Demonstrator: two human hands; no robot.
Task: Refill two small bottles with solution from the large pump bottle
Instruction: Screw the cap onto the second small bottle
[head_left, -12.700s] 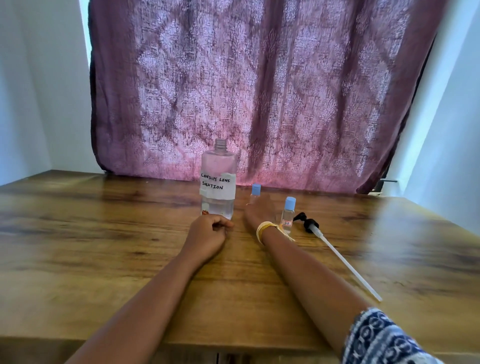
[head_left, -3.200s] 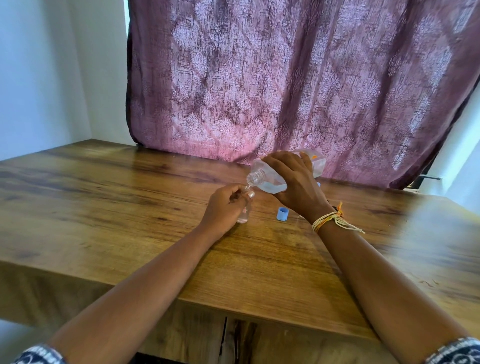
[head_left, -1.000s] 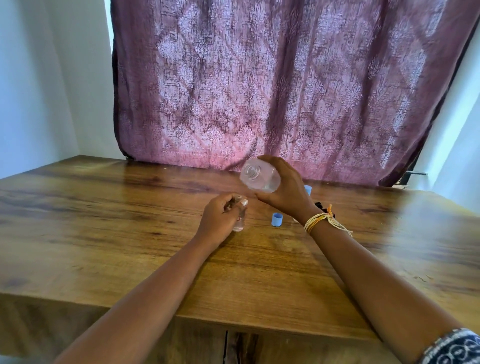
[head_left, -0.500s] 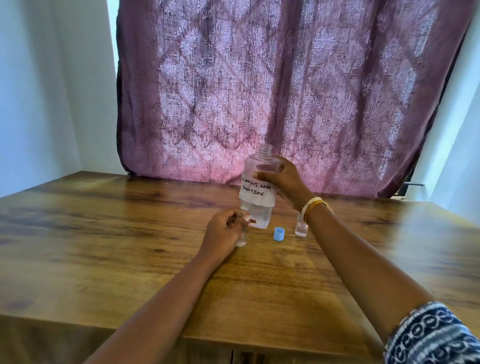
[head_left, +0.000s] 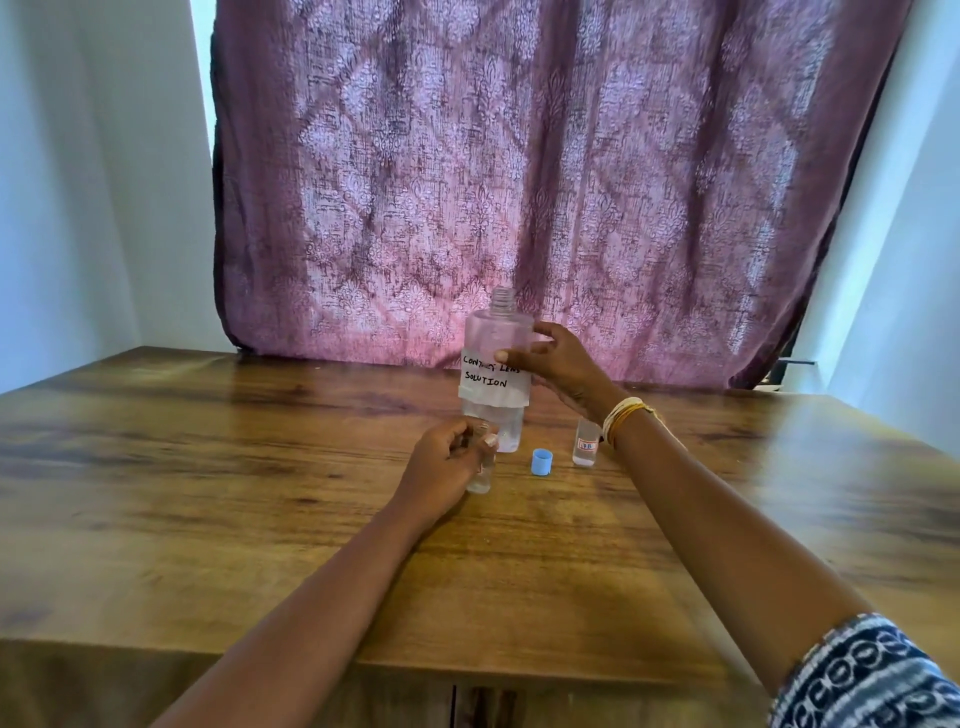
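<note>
The large clear bottle (head_left: 496, 374), with a handwritten "contact lens solution" label and no pump on its neck, stands upright on the wooden table (head_left: 260, 493). My right hand (head_left: 558, 364) is at its right side with fingers spread and loose; the thumb lies against the label. My left hand (head_left: 441, 467) grips a small uncapped clear bottle (head_left: 480, 480) standing on the table just in front of the large one. A blue cap (head_left: 541, 462) lies loose to its right. The second small bottle (head_left: 586, 444) stands behind my right wrist, its top hidden.
A purple patterned curtain (head_left: 519, 182) hangs behind the table's far edge, with white walls on both sides. The table's near edge (head_left: 467, 670) runs below my forearms. The pump is not visible.
The large bottle went from tilted over the small bottle to upright, then down onto the table. My right hand's grip on it has loosened. My left hand kept hold of the small bottle.
</note>
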